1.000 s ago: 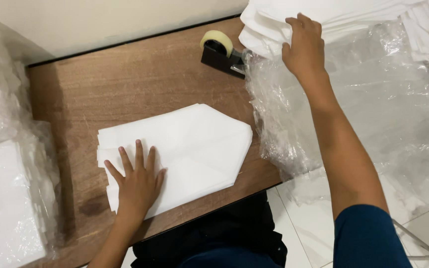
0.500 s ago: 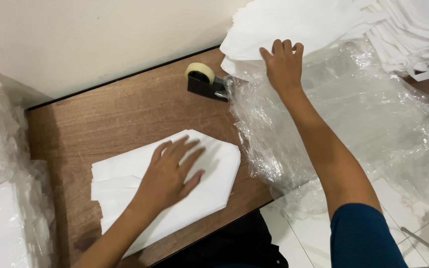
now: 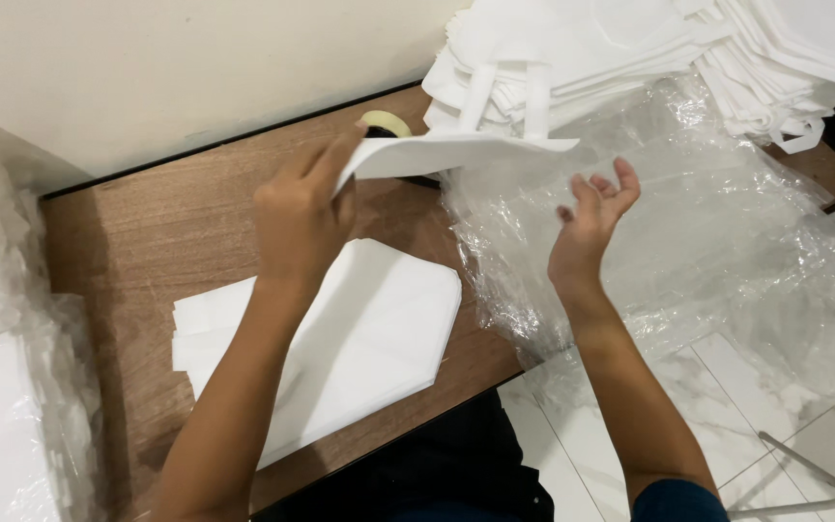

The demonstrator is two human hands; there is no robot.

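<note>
White fabric bag (image 3: 456, 153), lifted flat over the wooden worktop (image 3: 147, 242).
My left hand (image 3: 302, 217) has its fingers clamped on the bag's edge; my right hand (image 3: 591, 217) hovers beneath it, fingers apart, above crinkled clear plastic wrap (image 3: 707, 251), with folded bags (image 3: 379, 329) lying below.

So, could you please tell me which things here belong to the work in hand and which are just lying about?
In use:
- white bag, pinched by left hand
- right hand, open beneath it
- bag pile
- folded bags on table

Lying about:
- tape dispenser
- clear plastic sheet
- wrapped bundle
</note>
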